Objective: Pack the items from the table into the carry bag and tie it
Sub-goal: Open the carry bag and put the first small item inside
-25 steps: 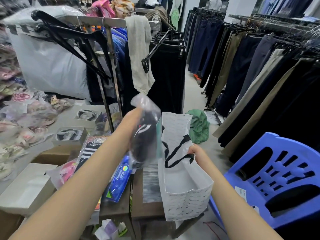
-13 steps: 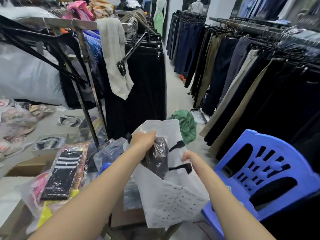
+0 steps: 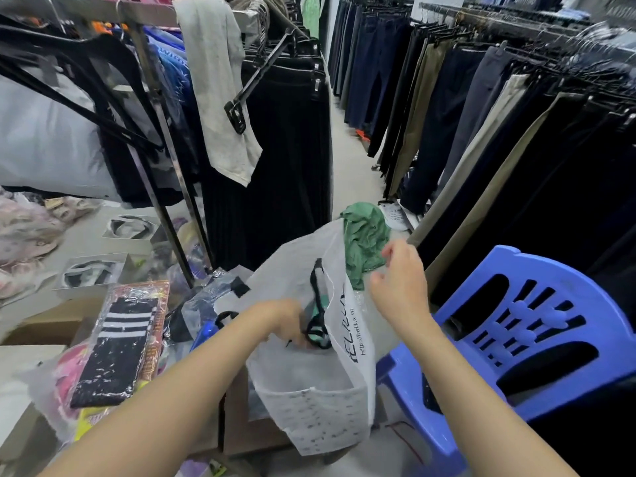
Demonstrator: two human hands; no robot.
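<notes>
Head view: blue chair (image 3: 537, 335) beside carry bag (image 3: 309, 404).

Clothing shop aisle. Pale floor (image 3: 354, 173) runs between two garment racks: dark trousers on hangers (image 3: 481, 132) along the right, black skirts (image 3: 275, 149) and a grey cloth (image 3: 220, 91) on a metal rail left. Blue plastic chair (image 3: 537, 339) near right. Green cloth heap (image 3: 366, 235) on floor. Lighting even, indoor.

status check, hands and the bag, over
Left hand down inside white carry bag, grip hidden. Right hand open, off the bag. Striped black socks pack on table, unpacked. Blue chair close at right.
</notes>
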